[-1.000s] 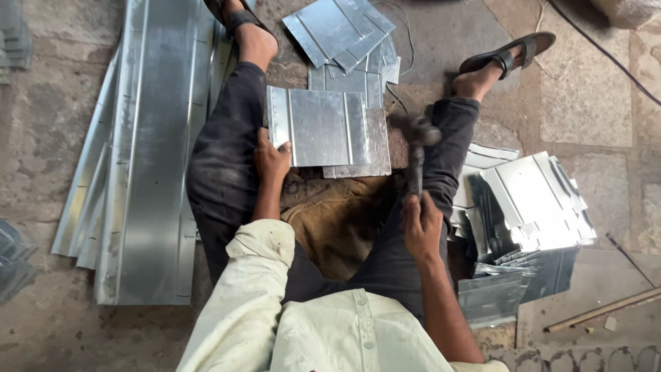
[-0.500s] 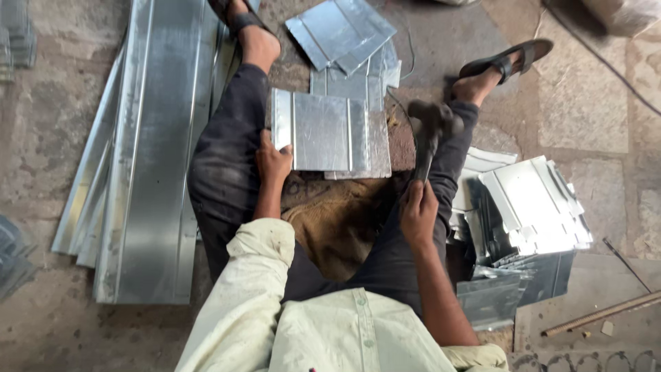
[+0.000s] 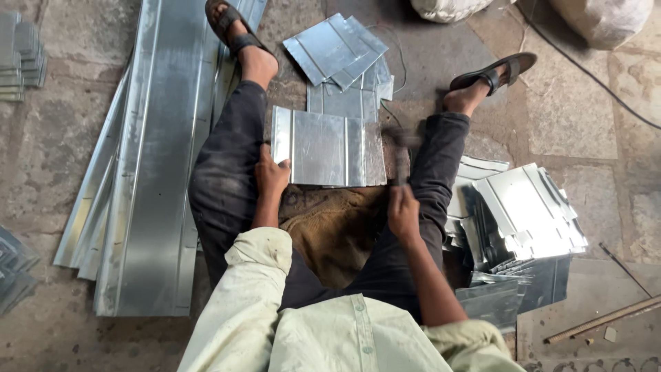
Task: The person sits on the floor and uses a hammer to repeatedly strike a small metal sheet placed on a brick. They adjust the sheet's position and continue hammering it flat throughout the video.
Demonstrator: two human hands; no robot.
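i see my left hand pressed flat on the near left corner of the ribbed rectangular sheet of galvanised metal, fingers spread along its edge and pinning it rather than wrapping it. the sheet lies between my outstretched legs, level, its long side running left to right, resting on a dark block i can barely make out underneath. my right hand is closed in a fist around the handle of the dark-headed hammer, whose head is blurred just over the right end of the sheet; i cannot tell whether it touches the metal.

beyond the sheet, a loose fan of small cut metal plates lies on the stone floor between my feet, which wear black sandals. to my left, long folded strips of galvanised sheet run alongside my left leg, touching it near the knee. to my right, just beside my right thigh, sits a stack of shiny bent metal pieces, piled unevenly. a crumpled brown cloth is spread under my lap, its far edge tucked below the sheet. a thin rod lies on the floor at the far right, well apart from the work.
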